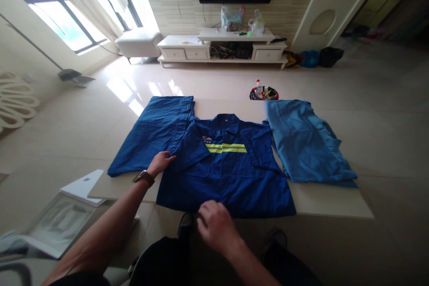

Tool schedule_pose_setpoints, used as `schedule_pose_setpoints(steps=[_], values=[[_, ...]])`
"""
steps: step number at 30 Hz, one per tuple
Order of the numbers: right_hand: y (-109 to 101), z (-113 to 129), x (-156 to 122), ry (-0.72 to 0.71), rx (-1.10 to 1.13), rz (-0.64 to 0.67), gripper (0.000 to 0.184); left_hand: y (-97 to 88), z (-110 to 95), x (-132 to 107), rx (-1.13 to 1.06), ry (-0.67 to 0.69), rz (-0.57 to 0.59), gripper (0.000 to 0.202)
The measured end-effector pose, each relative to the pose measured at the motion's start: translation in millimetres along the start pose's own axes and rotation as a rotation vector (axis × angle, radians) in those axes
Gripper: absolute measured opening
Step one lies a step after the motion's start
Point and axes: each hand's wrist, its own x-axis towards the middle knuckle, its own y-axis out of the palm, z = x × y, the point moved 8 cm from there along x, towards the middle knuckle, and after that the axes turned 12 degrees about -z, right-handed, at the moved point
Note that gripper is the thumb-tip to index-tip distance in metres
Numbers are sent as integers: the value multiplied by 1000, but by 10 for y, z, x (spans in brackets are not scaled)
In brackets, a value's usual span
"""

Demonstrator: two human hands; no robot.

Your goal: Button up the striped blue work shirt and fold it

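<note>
A dark blue short-sleeved work jacket (pixel 231 187) lies front up and spread on a pale tabletop, its collar away from me. A yellow-green reflective band (pixel 231 148) crosses its chest, with white print beside it. My left hand (pixel 161 163), with a watch at the wrist, rests at the edge of the jacket's left-side sleeve, thumb and fingers apart. Beside that hand lies a folded blue garment (pixel 150 129). My right hand (pixel 216 225), a little blurred, is over the jacket's near hem. Its fingers are loosely curled, thumb apart, with nothing visible in them.
A lighter blue folded garment (pixel 301 143) lies on the right of the tabletop (pixel 335 203). Beyond the table stand a waste bin (pixel 264 94) and a white TV cabinet (pixel 197 53). At the lower left are a white laptop-like object (pixel 83 187) and a clear-topped box (pixel 60 221).
</note>
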Motion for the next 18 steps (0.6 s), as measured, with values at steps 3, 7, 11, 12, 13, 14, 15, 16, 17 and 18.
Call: schedule_pose_setpoints(steps=[3,7,11,12,13,14,15,16,17,18], values=[[-898,-827,134,245,-78,-245,22,-246,69,-223,20,2,-213,44],[-1562,-2227,-576,694,-207,-245,21,-268,629,-1011,-63,-66,-299,35],[-1474,-3089,-1620,1015,72,-270,24,475,1414,-1886,-144,-331,282,38],[-1389,-3162,-1771,1029,161,-310,28,598,1508,-2016,-227,-381,322,42],[-1301,-3196,-1874,1033,235,-360,35,691,1551,-2089,-319,-417,325,51],[-1201,-3200,-1937,1037,296,-397,42,755,1546,-2113,-408,-435,303,61],[-1089,-3182,-1964,1041,356,-412,47,798,1500,-2103,-491,-433,277,70],[-973,-3146,-1965,1046,422,-407,50,837,1425,-2080,-556,-420,276,74],[-859,-3098,-1947,1048,492,-379,51,872,1339,-2054,-601,-404,296,75],[-770,-3042,-1917,1039,554,-346,50,897,1254,-2027,-631,-384,325,74]])
